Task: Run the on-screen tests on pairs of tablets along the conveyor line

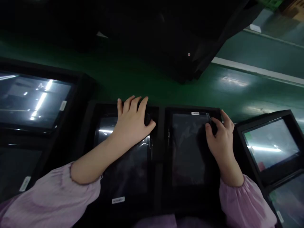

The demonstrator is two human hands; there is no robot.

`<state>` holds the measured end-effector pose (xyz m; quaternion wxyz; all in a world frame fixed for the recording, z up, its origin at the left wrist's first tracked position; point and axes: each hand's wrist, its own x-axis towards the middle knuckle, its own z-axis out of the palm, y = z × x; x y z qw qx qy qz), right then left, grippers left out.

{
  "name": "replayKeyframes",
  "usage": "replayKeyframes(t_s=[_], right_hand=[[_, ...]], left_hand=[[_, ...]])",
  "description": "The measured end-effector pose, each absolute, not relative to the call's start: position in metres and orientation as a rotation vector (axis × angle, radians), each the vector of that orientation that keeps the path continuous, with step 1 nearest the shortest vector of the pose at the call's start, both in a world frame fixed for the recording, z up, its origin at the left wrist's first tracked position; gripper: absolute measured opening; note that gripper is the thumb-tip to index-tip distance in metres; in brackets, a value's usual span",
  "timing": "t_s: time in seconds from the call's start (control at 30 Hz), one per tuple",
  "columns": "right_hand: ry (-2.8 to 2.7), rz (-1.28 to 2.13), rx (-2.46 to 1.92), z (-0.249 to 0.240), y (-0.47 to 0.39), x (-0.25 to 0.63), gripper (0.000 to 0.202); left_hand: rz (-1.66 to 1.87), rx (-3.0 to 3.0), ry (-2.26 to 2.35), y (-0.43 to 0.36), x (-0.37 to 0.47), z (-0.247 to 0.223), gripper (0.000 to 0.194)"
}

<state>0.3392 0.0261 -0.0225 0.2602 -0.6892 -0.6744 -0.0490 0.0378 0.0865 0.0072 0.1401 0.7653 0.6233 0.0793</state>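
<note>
In the head view, my left hand [131,123] lies spread over the top of a dark glossy screen panel [125,171], which sits in a black tray [158,177]. Its fingertips reach the tray's far rim and the thumb points right. My right hand [222,136] is at the upper right corner of a second screen panel [187,148]. Thumb and index finger close in on that corner, where a shiny edge shows, while another finger reaches over the rim. Exactly what is pinched there is partly hidden. A small white label [195,113] is at this panel's top edge.
More screens in black trays lie at both sides: one screen [30,101] on the left and one tilted screen [272,142] on the right. A large black sheet-like thing [166,38] hangs over the far side. Green floor [237,91] with a white line shows beyond.
</note>
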Motion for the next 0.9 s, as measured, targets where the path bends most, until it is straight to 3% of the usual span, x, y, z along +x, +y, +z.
replayKeyframes(t_s=[0.27, 0.37, 0.43, 0.53, 0.6, 0.67, 0.9], right_hand=[[-1.902, -0.155, -1.834, -0.019, 0.027, 0.345, 0.045], [-1.964, -0.137, -1.753, -0.004, 0.019, 0.334, 0.038], [-2.169, 0.014, -1.493, 0.011, 0.008, 0.320, 0.033], [-2.572, 0.367, -0.940, 0.032, -0.012, 0.297, 0.042], [-2.749, 0.452, -0.744, 0.041, -0.023, 0.287, 0.033], [-2.851, 0.407, -0.693, 0.045, -0.028, 0.283, 0.026], [-2.954, 0.263, -0.628, 0.041, -0.029, 0.289, 0.031]], left_hand=[[0.199, 2.136, 1.690, 0.089, 0.033, 0.005, 0.090], [0.229, 2.125, 1.641, 0.089, 0.033, 0.006, 0.090], [0.270, 2.121, 1.623, 0.089, 0.032, 0.005, 0.090], [0.333, 2.112, 1.606, 0.089, 0.032, 0.002, 0.091], [0.359, 2.104, 1.589, 0.089, 0.032, 0.000, 0.093], [0.372, 2.095, 1.581, 0.090, 0.031, -0.001, 0.093], [0.343, 2.113, 1.582, 0.092, 0.032, 0.000, 0.094]])
